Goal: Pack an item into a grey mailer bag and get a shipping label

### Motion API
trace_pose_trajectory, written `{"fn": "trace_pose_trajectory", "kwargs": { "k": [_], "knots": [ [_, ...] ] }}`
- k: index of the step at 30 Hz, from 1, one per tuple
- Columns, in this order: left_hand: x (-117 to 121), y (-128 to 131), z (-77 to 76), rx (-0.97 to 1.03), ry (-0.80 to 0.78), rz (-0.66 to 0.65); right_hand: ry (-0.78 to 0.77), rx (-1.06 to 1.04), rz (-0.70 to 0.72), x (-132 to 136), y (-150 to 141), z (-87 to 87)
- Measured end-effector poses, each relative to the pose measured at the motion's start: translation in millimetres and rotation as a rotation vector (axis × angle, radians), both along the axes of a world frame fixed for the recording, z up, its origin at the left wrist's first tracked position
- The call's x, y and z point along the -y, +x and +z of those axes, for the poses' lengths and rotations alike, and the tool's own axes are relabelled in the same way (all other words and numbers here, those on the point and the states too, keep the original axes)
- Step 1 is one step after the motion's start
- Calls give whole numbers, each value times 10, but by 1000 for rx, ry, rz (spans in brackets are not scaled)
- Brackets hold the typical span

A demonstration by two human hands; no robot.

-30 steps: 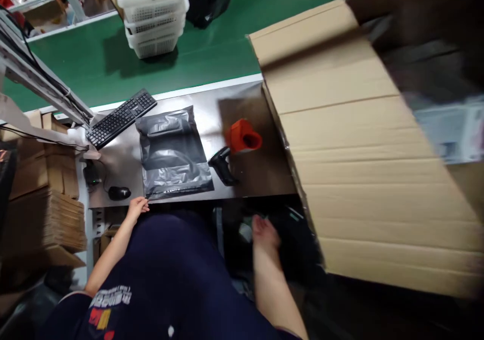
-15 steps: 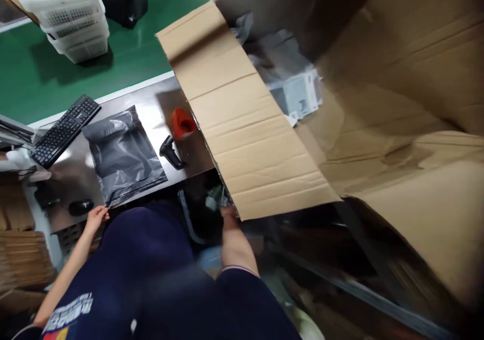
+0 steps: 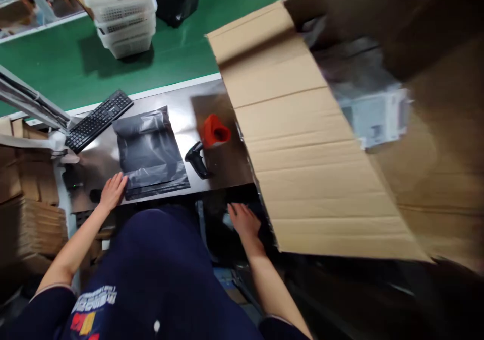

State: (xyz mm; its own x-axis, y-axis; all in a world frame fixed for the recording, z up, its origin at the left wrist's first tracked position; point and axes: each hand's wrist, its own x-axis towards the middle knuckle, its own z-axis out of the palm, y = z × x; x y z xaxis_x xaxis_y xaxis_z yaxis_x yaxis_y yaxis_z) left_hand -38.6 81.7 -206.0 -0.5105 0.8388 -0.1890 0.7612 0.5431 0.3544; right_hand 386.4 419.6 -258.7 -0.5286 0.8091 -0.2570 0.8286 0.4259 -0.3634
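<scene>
My left hand lies flat with fingers spread on the dark table, touching the lower left corner of a grey plastic mailer bag. My right hand reaches down below the table's front edge into a dark space, fingers stretched out and empty, beside the flap of a big cardboard box. A black handheld scanner and a red tape roll sit on the table right of the bag.
A black keyboard lies at the table's left. Stacked white baskets stand on the green floor beyond. Flat cardboard stacks are at the left. The open box holds grey packets and a white package.
The view swung back left. My left hand slid up from the table's edge onto the table by the bag's corner. My right hand stays low under the table beside the box flap.
</scene>
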Motion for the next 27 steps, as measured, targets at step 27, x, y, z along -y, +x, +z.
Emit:
{"fn": "trace_pose_trajectory", "kwargs": {
  "k": [27],
  "knots": [
    [339,-16,-72,806,-19,151,-524,-459,654,-167,-1407,-388]
  ]
}}
